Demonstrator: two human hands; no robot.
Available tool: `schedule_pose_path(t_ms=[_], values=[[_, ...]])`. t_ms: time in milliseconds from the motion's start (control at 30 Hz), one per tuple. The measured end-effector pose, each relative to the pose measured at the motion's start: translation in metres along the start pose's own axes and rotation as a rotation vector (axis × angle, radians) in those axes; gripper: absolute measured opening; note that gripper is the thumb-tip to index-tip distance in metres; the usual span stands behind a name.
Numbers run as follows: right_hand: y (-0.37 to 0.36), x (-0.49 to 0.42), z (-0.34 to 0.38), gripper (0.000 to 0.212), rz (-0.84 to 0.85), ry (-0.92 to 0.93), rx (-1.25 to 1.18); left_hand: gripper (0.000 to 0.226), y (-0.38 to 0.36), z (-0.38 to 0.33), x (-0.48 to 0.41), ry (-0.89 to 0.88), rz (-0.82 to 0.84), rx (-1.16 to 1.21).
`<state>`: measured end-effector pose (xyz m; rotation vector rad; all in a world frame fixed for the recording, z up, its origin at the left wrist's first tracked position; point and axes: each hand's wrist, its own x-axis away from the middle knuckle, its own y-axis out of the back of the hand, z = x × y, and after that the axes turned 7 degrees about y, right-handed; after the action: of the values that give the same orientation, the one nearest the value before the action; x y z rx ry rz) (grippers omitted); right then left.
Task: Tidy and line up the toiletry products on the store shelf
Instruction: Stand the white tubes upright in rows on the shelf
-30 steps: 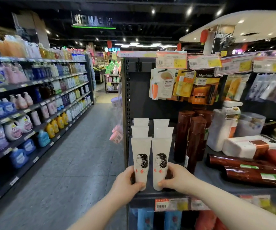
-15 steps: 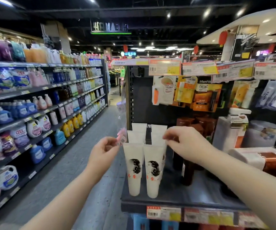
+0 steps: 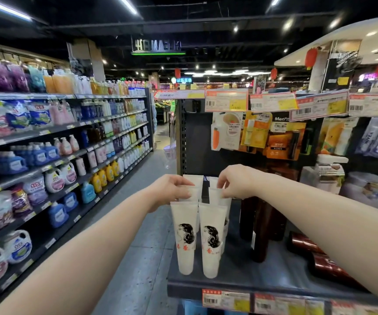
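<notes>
Two rows of white tubes stand cap-down on the dark shelf, each printed with a black-haired head and red characters. The front left tube and front right tube stand side by side near the shelf edge. Behind them my left hand pinches the top of the second tube in the left row. My right hand pinches the top of the second tube in the right row. More tubes stand further back, partly hidden by my hands.
Dark brown bottles stand just right of the tubes, and some lie on their side further right. A white dispenser box and tubs sit behind. Hanging packets and price tags are above. An aisle with detergent shelves runs on the left.
My hands let go of the two front tubes, rose, and moved back to the tops of the second tubes. The camera has come closer to the shelf.
</notes>
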<state>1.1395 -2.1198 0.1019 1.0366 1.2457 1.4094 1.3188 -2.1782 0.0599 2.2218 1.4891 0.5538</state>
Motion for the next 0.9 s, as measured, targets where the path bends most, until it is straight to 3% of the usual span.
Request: schedule_pose_path(t_ms=[167,400,633,900], values=[[-0.004,-0.005,0.004,0.006,-0.018,0.018,-0.089,0.014,0.002,0.007,-0.001,-0.018,-0.153,-0.015],[-0.008,-0.016,0.012,0.007,-0.039,0.052,-0.119,0.012,0.009,0.012,0.0,-0.011,-0.158,0.082],[-0.007,-0.015,0.009,0.004,-0.024,0.028,-0.154,0.015,0.001,0.012,-0.003,-0.05,-0.122,-0.013],[-0.005,-0.016,0.006,0.007,0.008,0.028,-0.178,0.031,-0.003,0.009,-0.006,-0.057,-0.114,-0.054]])
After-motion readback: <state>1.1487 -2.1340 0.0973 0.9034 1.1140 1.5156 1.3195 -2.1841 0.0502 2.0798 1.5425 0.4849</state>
